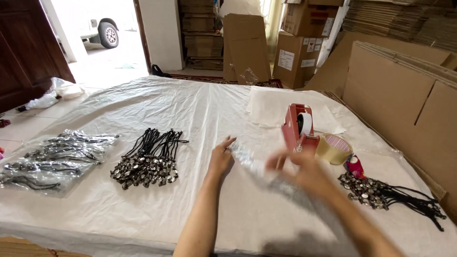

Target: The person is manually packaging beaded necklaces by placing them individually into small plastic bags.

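Two hands work a clear plastic bag on the sheeted worktop.

The clear plastic bag (250, 162) lies mid-worktop; the left hand (221, 159) rests flat and spread on its end, while the blurred right hand (302, 169) pinches its other end. At three o'clock sit a red tape dispenser (296, 127) and a tape roll (334, 149); at nine o'clock, a pile of black-corded pendants (147, 164).

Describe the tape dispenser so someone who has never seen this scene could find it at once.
On the white-covered table, look toward its right side, just beyond the blurred right hand. The red tape dispenser stands there upright, holding a white roll. Unlike the loose tan tape roll beside it, it is red and angular.
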